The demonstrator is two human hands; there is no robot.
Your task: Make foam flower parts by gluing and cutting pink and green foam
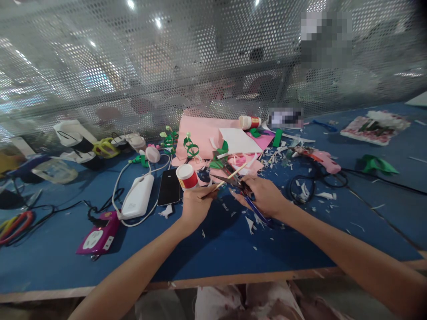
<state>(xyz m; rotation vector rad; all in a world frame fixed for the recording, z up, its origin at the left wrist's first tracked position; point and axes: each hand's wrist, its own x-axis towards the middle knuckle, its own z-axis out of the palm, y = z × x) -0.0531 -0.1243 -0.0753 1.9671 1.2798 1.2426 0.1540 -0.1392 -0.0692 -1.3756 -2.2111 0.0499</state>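
Note:
My left hand point(196, 206) is closed around the lower end of a thin pale stick point(237, 172), which slants up to the right. My right hand point(265, 195) grips a pair of scissors point(256, 210) with blue handles. Their dark blades point left and cross the stick close to my left fingers; whether they cut into it cannot be made out. Just behind my left hand stands a red and white paper cup point(187, 176). Beyond the blades lie pink paper sheets point(200, 138), a white sheet point(240, 141) and curled green paper pieces point(191, 149).
Paper scraps point(250, 224) litter the blue table point(213, 262). On the left are a black phone point(169, 187), a white power bank point(137, 195) and a magenta power socket point(100, 235) with cables. A pink glue gun point(323, 161) lies right. A perforated metal screen point(200, 58) stands behind.

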